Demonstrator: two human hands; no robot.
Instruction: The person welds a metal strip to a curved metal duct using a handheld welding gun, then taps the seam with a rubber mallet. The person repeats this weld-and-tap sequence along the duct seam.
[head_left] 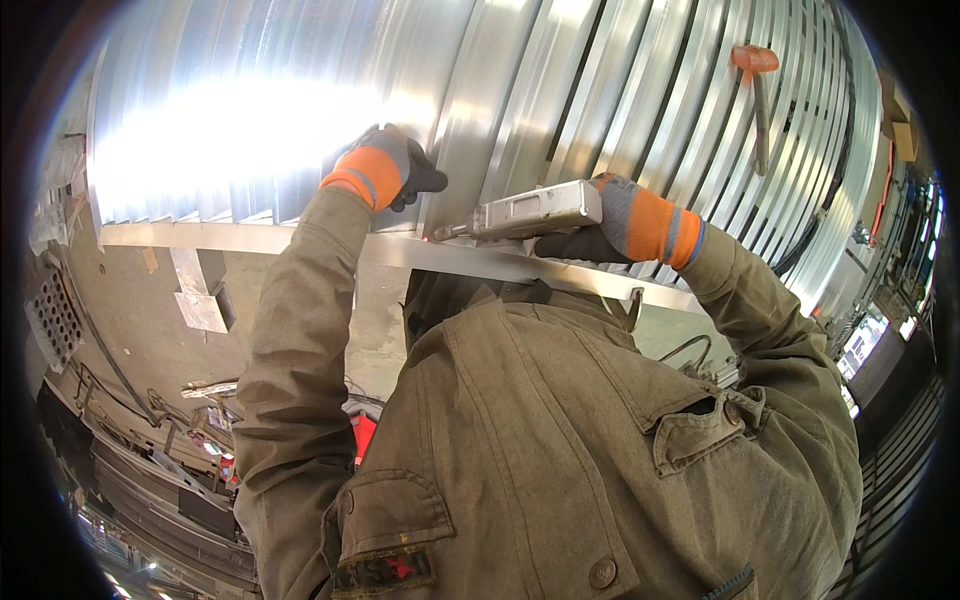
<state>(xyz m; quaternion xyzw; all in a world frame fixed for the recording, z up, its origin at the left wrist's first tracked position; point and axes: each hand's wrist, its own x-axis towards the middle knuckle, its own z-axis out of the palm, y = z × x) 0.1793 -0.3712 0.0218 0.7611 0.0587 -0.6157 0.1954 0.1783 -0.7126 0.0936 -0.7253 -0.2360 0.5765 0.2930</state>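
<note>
Olive jacket (560, 440) closest. Right hand (625, 225) wrapped tight around grey metal tool (525, 212), tip against shiny ribbed sheet (520, 90). Left hand (385, 170) pressed on sheet, fingers curled. Tool probably heavy, hard; best held mid-body.

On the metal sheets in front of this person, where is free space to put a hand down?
The bright ribbed metal sheets are bare left of the left hand. Another free strip lies between the right hand and the orange-headed hammer. It is crowded in the middle, where both gloved hands and the grey metal tool sit close above the flat metal edge.
</note>
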